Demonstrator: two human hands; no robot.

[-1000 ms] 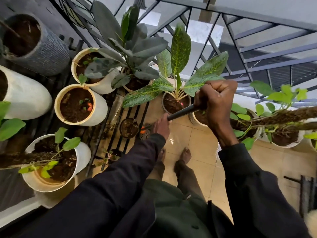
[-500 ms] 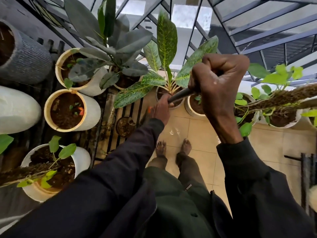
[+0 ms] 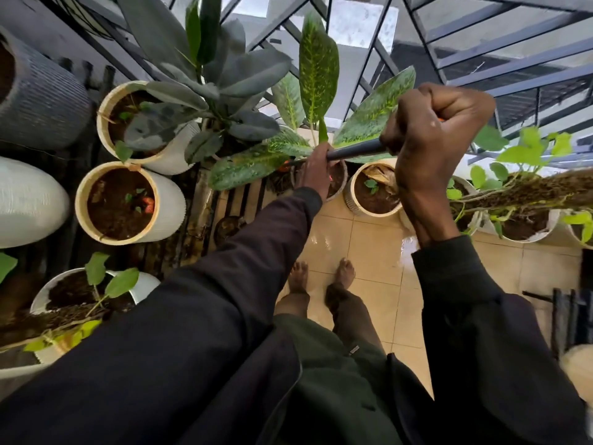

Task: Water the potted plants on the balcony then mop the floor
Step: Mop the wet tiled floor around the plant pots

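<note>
The glossy beige tiled floor [image 3: 369, 248] is seen wetter-looking at 6 o'clock than before; ribbed white pots [image 3: 167, 200] lie at 9 o'clock; the right hand [image 3: 430, 146] has been raised nearer, its grip closed tight on the slim dark handle [image 3: 356, 153]; the left hand [image 3: 316, 170] grips it lower, at 12 o'clock.

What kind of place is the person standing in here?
Most likely a home balcony used as a small garden. Many potted plants, such as the white pot of soil, stand along a dark metal railing, and the beige tiled floor looks wet.
</note>
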